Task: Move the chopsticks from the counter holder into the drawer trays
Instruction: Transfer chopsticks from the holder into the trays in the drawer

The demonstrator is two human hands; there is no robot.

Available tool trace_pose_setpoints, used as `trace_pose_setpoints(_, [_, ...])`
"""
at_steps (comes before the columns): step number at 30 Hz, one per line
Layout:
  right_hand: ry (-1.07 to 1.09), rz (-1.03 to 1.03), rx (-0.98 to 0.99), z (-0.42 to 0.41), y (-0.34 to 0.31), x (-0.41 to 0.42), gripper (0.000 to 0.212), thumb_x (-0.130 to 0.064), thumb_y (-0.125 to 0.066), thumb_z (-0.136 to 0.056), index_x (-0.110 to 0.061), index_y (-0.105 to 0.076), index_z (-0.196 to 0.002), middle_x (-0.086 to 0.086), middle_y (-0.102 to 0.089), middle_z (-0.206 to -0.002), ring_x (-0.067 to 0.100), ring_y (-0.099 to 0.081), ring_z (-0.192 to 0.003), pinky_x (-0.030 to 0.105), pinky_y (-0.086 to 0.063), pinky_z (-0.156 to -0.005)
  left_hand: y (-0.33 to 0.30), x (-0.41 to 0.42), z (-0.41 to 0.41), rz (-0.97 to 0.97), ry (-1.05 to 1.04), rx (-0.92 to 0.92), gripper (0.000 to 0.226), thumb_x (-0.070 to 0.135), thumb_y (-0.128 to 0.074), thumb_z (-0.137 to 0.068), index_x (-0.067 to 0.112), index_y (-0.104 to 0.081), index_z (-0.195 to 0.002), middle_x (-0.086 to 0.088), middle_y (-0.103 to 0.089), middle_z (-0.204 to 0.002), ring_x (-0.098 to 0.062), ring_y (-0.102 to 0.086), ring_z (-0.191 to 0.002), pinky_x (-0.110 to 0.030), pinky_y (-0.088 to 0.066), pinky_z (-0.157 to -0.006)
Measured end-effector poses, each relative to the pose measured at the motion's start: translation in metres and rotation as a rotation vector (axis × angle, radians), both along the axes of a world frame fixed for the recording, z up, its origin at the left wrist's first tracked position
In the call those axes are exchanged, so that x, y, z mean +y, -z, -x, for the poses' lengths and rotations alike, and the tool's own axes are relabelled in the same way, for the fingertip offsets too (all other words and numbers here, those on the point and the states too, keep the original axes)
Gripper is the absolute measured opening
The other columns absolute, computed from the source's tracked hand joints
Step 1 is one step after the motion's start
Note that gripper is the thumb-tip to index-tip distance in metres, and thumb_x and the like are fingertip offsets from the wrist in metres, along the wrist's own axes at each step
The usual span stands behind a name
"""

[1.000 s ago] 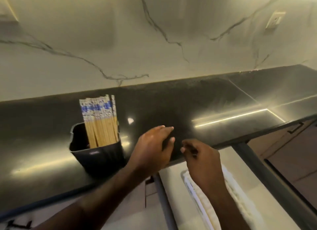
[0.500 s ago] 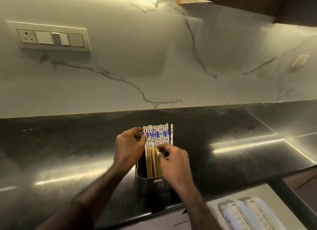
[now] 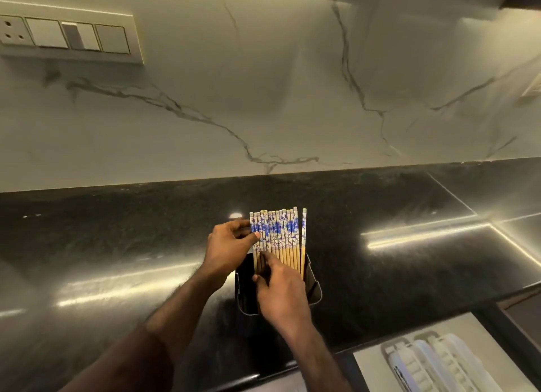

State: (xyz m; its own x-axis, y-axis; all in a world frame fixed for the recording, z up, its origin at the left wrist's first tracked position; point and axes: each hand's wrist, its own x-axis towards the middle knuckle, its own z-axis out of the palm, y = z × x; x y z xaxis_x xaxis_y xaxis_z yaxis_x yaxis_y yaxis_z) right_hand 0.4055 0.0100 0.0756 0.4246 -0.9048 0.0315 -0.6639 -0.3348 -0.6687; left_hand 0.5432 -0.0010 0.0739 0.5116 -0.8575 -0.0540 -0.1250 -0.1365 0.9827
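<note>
Chopsticks (image 3: 276, 236) upright in holder (image 3: 311, 289) on counter (image 3: 117, 245) | left hand (image 3: 229, 249) pinching leftmost sticks | right hand (image 3: 281, 295) fingers on shafts, grip unclear | gather few, lift straight up, steady holder.

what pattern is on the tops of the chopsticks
Blue floral print on white, above plain wood-coloured shafts, on the chopsticks; head view.

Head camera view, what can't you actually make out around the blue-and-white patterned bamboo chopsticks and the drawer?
- Lower ends of the blue-and-white patterned bamboo chopsticks: hidden inside the dark counter holder and behind the right hand.
- Left hand grip: fingertips lie behind the leftmost sticks, so the hold is unclear.
- White drawer trays: blurred, cut off by the bottom edge; compartments unreadable.
</note>
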Motion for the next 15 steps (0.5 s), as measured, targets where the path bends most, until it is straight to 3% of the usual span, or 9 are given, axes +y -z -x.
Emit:
trace_pose_setpoints(4, [-0.002, -0.024, 0.003, 0.001, 0.002, -0.001, 0.055, -0.021, -0.062, -0.091, -0.029, -0.041, -0.141, -0.012, -0.062, -0.125, 0.005, -0.056, -0.117, 0.023, -0.045, -0.097, 0.004, -0.003, 0.003, 0.025, -0.017, 0.051, 0.019, 0.013, -0.075, -0.080, 0.031, -0.072, -0.084, 0.012, -0.077, -0.083, -0.002, -0.072, -0.082, -0.025, -0.057, -0.076])
trace_pose_setpoints(8, [0.003, -0.037, 0.012, 0.003, 0.002, -0.004, 0.044, -0.023, -0.063, -0.091, -0.030, -0.051, -0.133, -0.011, -0.063, -0.123, 0.004, -0.058, -0.113, 0.024, -0.049, -0.096, 0.004, -0.001, 0.002, 0.047, -0.030, 0.051, 0.016, 0.013, -0.078, -0.078, 0.027, -0.074, -0.085, 0.011, -0.077, -0.080, -0.003, -0.073, -0.079, -0.023, -0.058, -0.071])
trace_pose_setpoints(12, [-0.009, -0.019, -0.015, 0.004, -0.004, -0.003, 0.036, -0.024, -0.064, -0.091, -0.029, -0.057, -0.126, -0.011, -0.066, -0.118, 0.003, -0.060, -0.108, 0.026, -0.052, -0.094, -0.007, 0.004, 0.001, 0.132, -0.009, 0.054, 0.021, 0.009, -0.076, -0.078, 0.028, -0.074, -0.086, 0.013, -0.077, -0.081, -0.003, -0.073, -0.079, -0.013, -0.055, -0.064])
trace_pose_setpoints(15, [0.011, 0.036, -0.063, 0.003, -0.014, -0.003, 0.033, -0.025, -0.063, -0.092, -0.029, -0.058, -0.124, -0.011, -0.067, -0.114, 0.000, -0.060, -0.100, 0.017, -0.049, -0.087, -0.031, 0.008, -0.002, 0.202, 0.022, 0.030, 0.021, 0.007, -0.075, -0.078, 0.022, -0.074, -0.092, 0.013, -0.077, -0.082, -0.005, -0.073, -0.079, -0.011, -0.053, -0.064])
